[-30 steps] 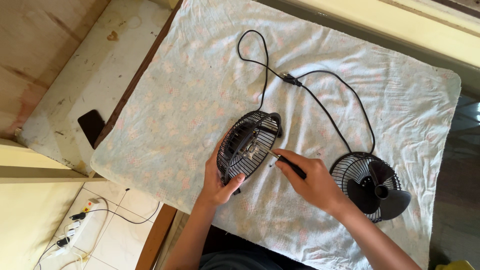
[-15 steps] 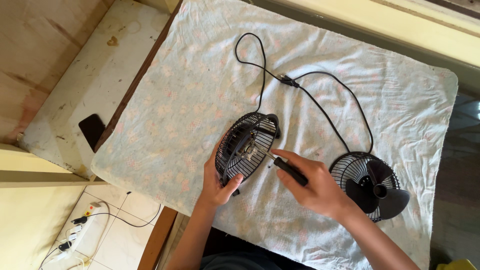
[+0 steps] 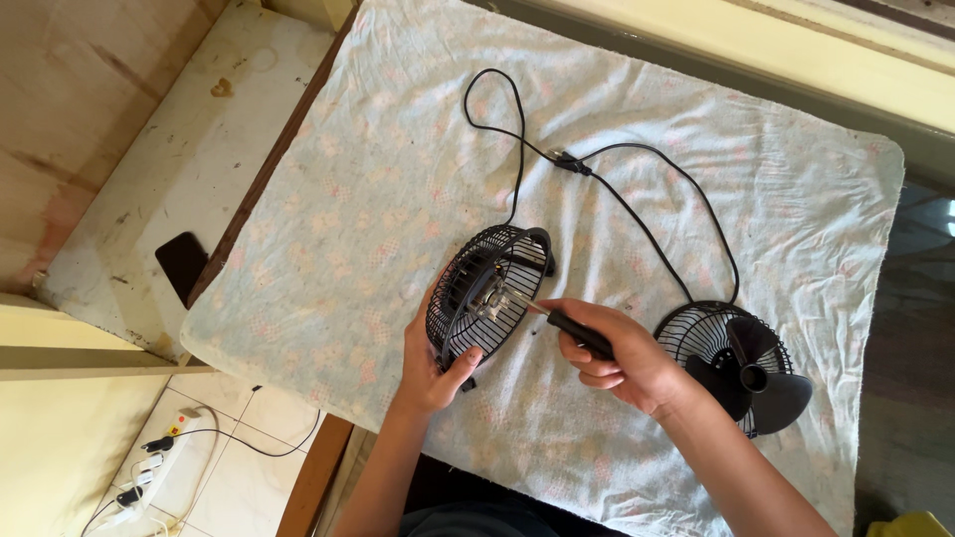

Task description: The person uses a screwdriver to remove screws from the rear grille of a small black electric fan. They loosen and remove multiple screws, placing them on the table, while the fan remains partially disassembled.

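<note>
head view: left hand (image 3: 430, 368) gripped rim of rear fan grille (image 3: 487, 290), propped on edge mid-cloth (image 3: 378, 179). right hand (image 3: 617, 358) clenched round screwdriver (image 3: 572, 331), tip at the motor. grille prob light, thin wire bends easy, so rim was best hold.

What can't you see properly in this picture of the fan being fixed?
- Head view: the screwdriver tip and any screw, too small inside the fan cage.
- The right hand covers most of the handle.
- The left hand has its palm behind the cage rim.
- The power strip is cut off by the bottom-left edge.
- The other grille is partly under the blade.
</note>
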